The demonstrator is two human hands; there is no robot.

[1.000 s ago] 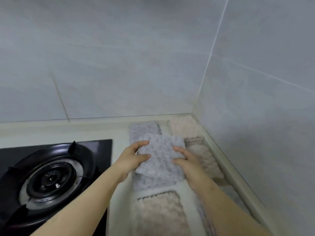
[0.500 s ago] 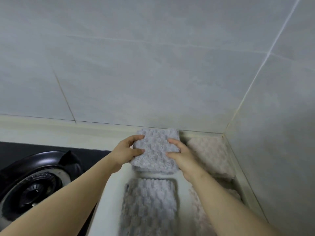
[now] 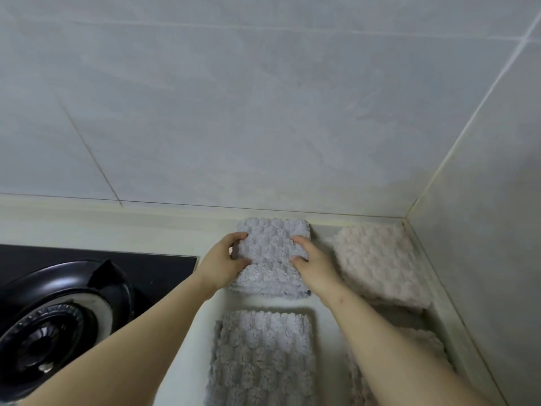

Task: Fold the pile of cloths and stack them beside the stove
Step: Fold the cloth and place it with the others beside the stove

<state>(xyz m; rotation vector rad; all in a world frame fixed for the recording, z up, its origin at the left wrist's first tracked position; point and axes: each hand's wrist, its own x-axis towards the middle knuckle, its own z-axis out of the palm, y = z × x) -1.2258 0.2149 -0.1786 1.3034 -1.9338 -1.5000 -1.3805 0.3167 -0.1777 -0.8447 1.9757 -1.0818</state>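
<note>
snugly, grey cloth (image 3: 270, 259) between both grips (image 3: 224, 265) (image 3: 317, 266)

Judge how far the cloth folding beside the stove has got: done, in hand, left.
Done: a folded pink stack sits in the corner. In hand: left hand and right hand grip a folded grey cloth at the wall. Left: the nearer grey cloth lies apart.
</note>
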